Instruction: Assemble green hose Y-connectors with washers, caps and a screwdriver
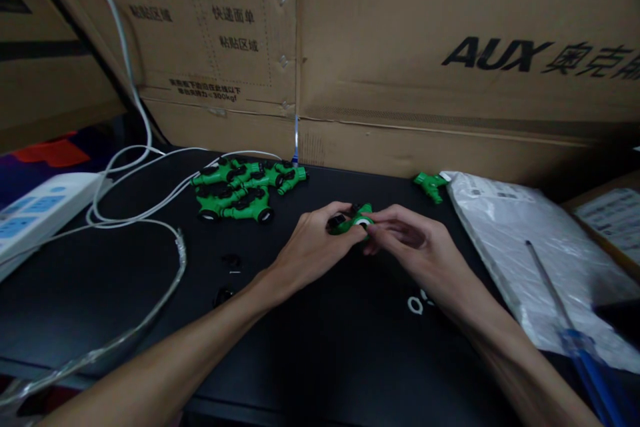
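Note:
A green Y-shaped hose connector [345, 227] with black parts is held above the black tabletop, near its middle. My left hand [317, 237] is closed around its left side, thumb along the near edge. At its right end, the closed fingers of my right hand [407, 233] pinch the connector beside a white ring [363, 221] at its opening. The fingertips partly hide this end. Loose white washers [415, 305] lie on the table below my right wrist. Small black pieces [223, 295] lie to the left of my left forearm.
Several similar green connectors [235, 207] are grouped at the back left; another one [430, 185] lies back right. A silvery plastic package [500, 233] bears a blue-handled screwdriver [575, 340]. White cables [125, 223] and a power strip [45, 203] occupy the left. Cardboard boxes [375, 80] stand behind.

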{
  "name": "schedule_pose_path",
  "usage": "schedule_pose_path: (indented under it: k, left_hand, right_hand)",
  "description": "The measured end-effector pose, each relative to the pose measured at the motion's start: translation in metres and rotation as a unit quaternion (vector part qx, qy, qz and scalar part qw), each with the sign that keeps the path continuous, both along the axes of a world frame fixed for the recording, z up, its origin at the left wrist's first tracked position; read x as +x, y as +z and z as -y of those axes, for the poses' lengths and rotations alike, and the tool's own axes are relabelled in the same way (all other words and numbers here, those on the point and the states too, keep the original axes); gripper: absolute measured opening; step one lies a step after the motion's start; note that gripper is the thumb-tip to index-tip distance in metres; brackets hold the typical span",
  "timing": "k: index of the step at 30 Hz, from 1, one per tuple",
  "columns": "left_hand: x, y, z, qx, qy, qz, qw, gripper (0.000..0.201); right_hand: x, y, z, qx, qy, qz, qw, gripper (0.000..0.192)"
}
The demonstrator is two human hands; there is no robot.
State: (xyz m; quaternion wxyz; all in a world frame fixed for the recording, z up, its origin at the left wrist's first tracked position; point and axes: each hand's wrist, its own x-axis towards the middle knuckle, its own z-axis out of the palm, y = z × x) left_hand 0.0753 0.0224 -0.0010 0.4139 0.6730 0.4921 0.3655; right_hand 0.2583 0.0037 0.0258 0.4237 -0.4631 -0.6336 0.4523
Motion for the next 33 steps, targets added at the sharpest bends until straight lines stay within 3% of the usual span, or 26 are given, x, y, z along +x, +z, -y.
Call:
schedule_pose_path:
  k: [17,24,28,33]
  left_hand:
    - [-0.001,0.003,0.002,0.033,0.000,-0.031,0.999,0.056]
    - [-0.002,0.002,0.001,0.042,0.004,-0.027,0.999,0.049]
    - [0.002,0.011,-0.001,-0.055,-0.006,0.083,0.995,0.052]
    - [0.003,0.019,-0.001,-0.212,-0.025,0.265,0.940,0.054]
  right_hand:
    - [-0.005,-0.005,0.003,0.036,-0.014,-0.011,0.999,0.023]
    - [-0.010,-0.009,0.001,0.051,-0.030,0.012,0.998,0.031]
    - [0.004,0.011,0.003,0.050,-0.015,0.066,0.996,0.032]
    - [0.062,0.026,0.026,0.110,-0.130,0.206,0.964,0.037]
